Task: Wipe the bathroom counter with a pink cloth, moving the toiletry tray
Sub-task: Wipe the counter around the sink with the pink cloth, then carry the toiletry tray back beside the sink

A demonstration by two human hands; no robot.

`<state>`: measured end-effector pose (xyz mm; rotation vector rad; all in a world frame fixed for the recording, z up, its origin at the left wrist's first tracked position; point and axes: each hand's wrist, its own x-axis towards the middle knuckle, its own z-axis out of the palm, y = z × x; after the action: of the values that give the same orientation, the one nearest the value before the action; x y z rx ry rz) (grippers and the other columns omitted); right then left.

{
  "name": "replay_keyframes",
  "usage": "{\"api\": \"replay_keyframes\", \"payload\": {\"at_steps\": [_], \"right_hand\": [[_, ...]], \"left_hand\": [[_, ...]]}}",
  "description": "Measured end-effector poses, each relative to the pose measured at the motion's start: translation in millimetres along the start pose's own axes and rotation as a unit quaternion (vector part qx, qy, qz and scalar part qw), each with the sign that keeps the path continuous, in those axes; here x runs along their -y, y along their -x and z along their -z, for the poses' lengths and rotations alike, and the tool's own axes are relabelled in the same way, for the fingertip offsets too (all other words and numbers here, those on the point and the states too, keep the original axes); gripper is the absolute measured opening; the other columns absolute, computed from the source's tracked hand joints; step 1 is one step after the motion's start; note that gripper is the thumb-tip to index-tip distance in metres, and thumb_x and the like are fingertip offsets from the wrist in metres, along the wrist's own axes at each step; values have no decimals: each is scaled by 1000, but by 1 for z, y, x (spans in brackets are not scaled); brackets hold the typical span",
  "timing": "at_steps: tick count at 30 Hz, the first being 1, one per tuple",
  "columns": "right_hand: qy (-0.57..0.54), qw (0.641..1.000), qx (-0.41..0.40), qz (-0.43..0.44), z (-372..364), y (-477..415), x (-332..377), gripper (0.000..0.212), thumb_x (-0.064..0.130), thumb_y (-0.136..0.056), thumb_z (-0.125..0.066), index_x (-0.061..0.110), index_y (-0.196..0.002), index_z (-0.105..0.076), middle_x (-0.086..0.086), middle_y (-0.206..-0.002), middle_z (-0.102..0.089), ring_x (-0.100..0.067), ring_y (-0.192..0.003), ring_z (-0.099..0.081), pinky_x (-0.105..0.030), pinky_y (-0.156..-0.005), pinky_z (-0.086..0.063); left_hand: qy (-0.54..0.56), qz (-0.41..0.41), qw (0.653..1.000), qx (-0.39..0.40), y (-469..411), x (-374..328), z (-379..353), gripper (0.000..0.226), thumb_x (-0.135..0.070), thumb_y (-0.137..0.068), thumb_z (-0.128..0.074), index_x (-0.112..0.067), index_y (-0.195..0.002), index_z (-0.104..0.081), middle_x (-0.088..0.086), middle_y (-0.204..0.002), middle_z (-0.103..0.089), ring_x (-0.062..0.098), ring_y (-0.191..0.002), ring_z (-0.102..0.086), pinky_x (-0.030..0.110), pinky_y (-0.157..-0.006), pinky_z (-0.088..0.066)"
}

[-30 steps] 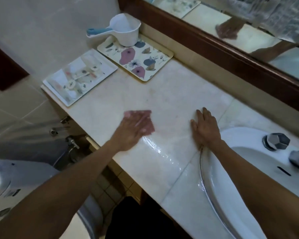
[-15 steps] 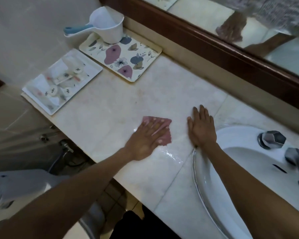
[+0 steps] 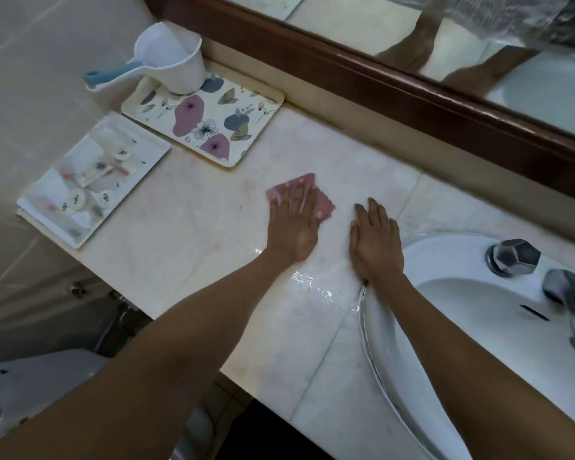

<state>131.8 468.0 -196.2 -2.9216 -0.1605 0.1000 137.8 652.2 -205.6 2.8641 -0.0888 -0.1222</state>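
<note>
My left hand lies flat on a pink cloth, pressing it onto the pale marble counter near its middle. Its fingers are spread over the cloth. My right hand rests palm down on the counter just to the right, at the sink's rim, holding nothing. A white toiletry tray with small packets and bottles sits at the counter's left end. A wet streak shines on the marble below my left hand.
A floral tray carrying a white scoop with a blue handle stands against the back ledge. The white sink with a chrome tap is at the right. A wood-framed mirror runs behind. A toilet is below left.
My left hand has slid the pink cloth away from the front edge and to the right, closer to my right hand. My right hand has stayed planted by the sink.
</note>
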Motion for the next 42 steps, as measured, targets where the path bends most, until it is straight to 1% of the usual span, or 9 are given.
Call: {"api": "replay_keyframes", "payload": {"at_steps": [5, 8, 17, 23, 28, 31, 34, 38, 42], "right_hand": [[-11, 1000, 13, -11, 1, -1, 0, 48, 31, -103, -28, 18, -149, -34, -9, -160, -25, -25, -146, -24, -47, -116, -24], [-3, 999, 32, -17, -1, -2, 0, 53, 36, -103, -25, 19, -153, -25, -8, -163, -17, -24, -150, -16, -48, -119, -18], [11, 998, 56, -19, -4, -3, 1, 59, 42, -103, -16, 22, -157, -4, -5, -165, -2, -22, -152, -2, -51, -121, -7], [16, 998, 61, -21, -4, -2, 4, 59, 45, -103, -14, 22, -157, -3, -5, -165, -1, -22, -152, -2, -50, -121, -7], [12, 998, 60, -17, -2, -2, 4, 60, 45, -103, -14, 23, -157, -3, -5, -165, -1, -22, -152, -2, -50, -121, -6], [12, 998, 63, -17, -2, -3, 4, 59, 46, -102, -16, 24, -157, -8, -4, -165, -3, -21, -152, -4, -49, -121, -8], [-42, 998, 29, -38, 4, -4, 12, 54, 43, -103, -26, 19, -151, -29, -9, -162, -19, -26, -148, -19, -49, -119, -16], [-107, 993, -54, 20, 20, -14, 58, 36, 29, -101, -41, 13, -131, -51, -9, -141, -48, -30, -124, -48, -45, -103, -37], [-160, 981, -17, 112, 27, -41, 143, 31, 30, -99, -39, 14, -121, -54, -6, -123, -54, -32, -101, -58, -39, -81, -45]], "left_hand": [[-55, -212, 975, 27, 31, 41, 7, 56, -42, -108, -26, -26, -161, -22, 0, -170, -13, 26, -158, -11, 48, -126, -12], [-71, -248, 966, 29, 23, 68, 16, 55, -43, -108, -27, -28, -161, -23, -3, -170, -12, 21, -158, -7, 41, -127, -7], [-3, 58, 998, 1, -74, 29, 8, 57, -47, -106, -18, -31, -162, -16, 5, -171, -9, 31, -157, -9, 55, -124, -10], [39, 128, 991, 2, -80, 10, 17, 59, -47, -108, -17, -31, -162, 1, 6, -171, 1, 31, -158, 4, 49, -124, 7], [97, 196, 975, 40, -88, 1, 25, 59, -45, -108, -18, -29, -162, -2, 5, -171, 8, 31, -157, 11, 52, -124, 8], [164, 177, 965, 99, -90, 8, 55, 56, -46, -106, -25, -22, -157, -30, 12, -165, -24, 37, -154, -17, 53, -123, -18], [250, 126, 957, 71, -57, 44, 92, 47, -46, -99, -37, -24, -133, -61, 5, -131, -66, 29, -124, -58, 41, -104, -47], [270, 147, 951, -23, 13, 122, 133, 37, -50, -93, -48, -35, -121, -67, -13, -104, -75, 13, -91, -72, 36, -90, -57], [238, 228, 937, -118, 67, 207, 166, 22, -43, -96, -51, -34, -106, -68, -12, -86, -76, 12, -79, -72, 30, -79, -56]]}}
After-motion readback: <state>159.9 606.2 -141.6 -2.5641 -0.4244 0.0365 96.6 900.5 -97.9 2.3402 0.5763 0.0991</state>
